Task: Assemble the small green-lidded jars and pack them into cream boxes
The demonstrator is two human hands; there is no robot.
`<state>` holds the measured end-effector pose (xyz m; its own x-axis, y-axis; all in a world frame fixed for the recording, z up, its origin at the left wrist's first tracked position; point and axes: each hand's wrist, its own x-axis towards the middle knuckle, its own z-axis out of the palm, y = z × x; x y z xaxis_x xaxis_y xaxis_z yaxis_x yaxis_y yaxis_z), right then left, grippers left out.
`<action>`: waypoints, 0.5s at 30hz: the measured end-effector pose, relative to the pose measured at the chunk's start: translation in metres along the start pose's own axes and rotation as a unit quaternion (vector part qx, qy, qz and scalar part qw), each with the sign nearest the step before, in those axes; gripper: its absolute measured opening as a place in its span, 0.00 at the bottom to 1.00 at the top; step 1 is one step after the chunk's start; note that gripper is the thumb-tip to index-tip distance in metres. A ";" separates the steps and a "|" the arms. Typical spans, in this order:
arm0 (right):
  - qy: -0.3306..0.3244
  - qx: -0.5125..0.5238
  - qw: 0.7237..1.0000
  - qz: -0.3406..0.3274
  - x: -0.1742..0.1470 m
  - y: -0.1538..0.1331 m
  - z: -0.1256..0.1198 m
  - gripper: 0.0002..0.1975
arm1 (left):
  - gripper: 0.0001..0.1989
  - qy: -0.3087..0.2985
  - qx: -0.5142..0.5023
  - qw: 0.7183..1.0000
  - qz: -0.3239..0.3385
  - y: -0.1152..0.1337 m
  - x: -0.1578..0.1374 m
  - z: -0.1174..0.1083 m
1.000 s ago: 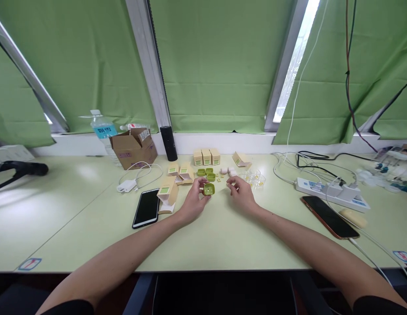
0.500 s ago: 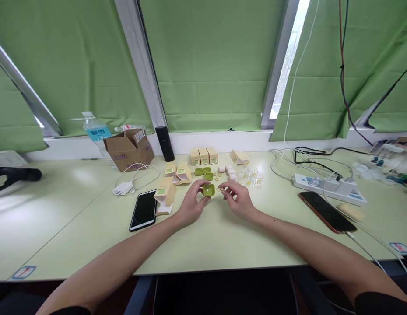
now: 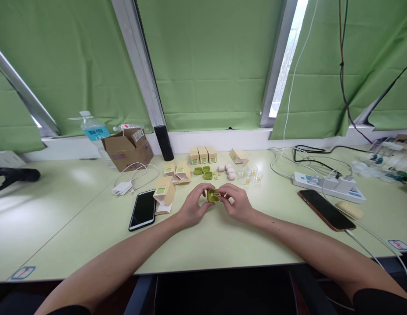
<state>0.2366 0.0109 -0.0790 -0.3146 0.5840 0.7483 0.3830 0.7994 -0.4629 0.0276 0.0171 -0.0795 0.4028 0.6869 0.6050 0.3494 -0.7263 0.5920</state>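
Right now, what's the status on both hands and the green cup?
Left hand gripping green cup. Right hand pinching small yellow piece at its opening. Other green cups beyond, not in the way.

The green cup (image 3: 210,196) looks smooth plastic — the carton (image 3: 133,156) matt cardboard, the blinds (image 3: 210,65) creased cloth.

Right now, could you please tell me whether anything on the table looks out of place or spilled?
Nothing looks spilled or damaged, the green cup in the left hand included. Only one small carton looks odd: it lies askew and apart, to the right of the neat row of three cartons.
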 end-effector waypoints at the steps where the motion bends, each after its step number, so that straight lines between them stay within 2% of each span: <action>1: -0.005 -0.015 1.000 -0.009 -0.001 0.001 0.000 0.10 | 0.18 0.001 0.002 1.000 0.007 0.000 0.000 0.000; 8: -0.039 -0.161 0.986 -0.037 -0.003 0.004 0.000 0.14 | 0.18 -0.004 0.003 1.000 0.020 0.005 0.000 0.000; 11: -0.054 -0.188 0.980 -0.043 -0.004 0.005 0.001 0.15 | 0.17 -0.010 0.002 1.000 0.019 0.007 -0.001 0.000; 15: -0.042 -0.192 0.979 -0.064 -0.004 0.006 0.002 0.14 | 0.16 -0.004 -0.005 1.000 0.031 0.005 -0.001 0.000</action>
<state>0.2385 0.0140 -0.0859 -0.4450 0.5047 0.7398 0.6282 0.7647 -0.1438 0.0295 0.0129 -0.0770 0.4302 0.6409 0.6357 0.3160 -0.7666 0.5590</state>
